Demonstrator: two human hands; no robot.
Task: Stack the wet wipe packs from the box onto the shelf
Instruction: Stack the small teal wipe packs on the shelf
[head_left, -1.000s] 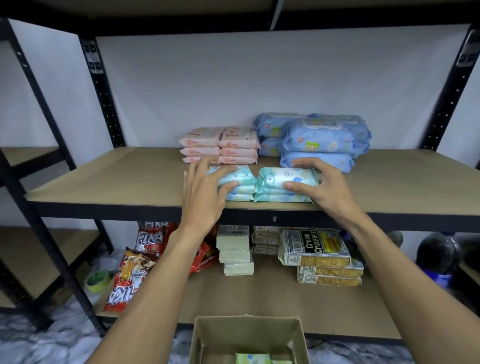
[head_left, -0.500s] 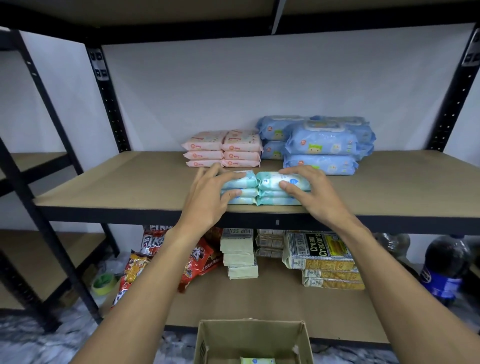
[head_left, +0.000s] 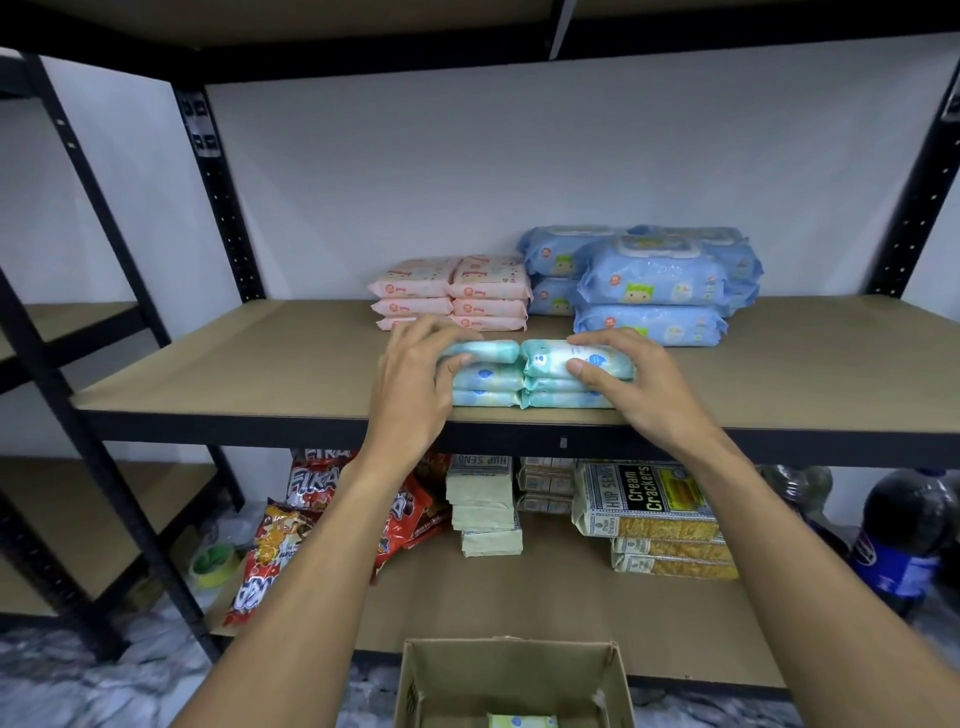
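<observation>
head view: two teal wet wipe stacks sit side by side, touching, near the front edge of the shelf (head_left: 218, 358). left teal stack (head_left: 488, 376) and right teal stack (head_left: 561, 387) each look three packs high.

left hand (head_left: 415, 384) is on the left teal stack: fingers (head_left: 423, 332) curled over the top pack, thumb on its front face, so it grips that pack. right hand (head_left: 647, 387) mirrors it on the right teal stack, fingers (head_left: 605, 340) over the top, thumb pressed on the front. reads as squaring up the top layer, not carrying anything.

behind them, pink packs (head_left: 452, 291) and blue packs (head_left: 649, 283) are stacked toward the back wall. can't tell if those came from this box.

box (head_left: 511, 675) is low in frame in front of the rack, open. at least one pale green pack (head_left: 522, 721) shows inside at the bottom edge. the rest of the inside is cut off, so the count left is unknown.

progress call: about six teal packs are on the shelf, job not finished, at least one more trip needed. next: let go, reach down, add to a stack or start a third beside them. risk: the stacks sit close to the front lip and the packs look soft, so a taller pile could slide off. nudging them back first would help.
</observation>
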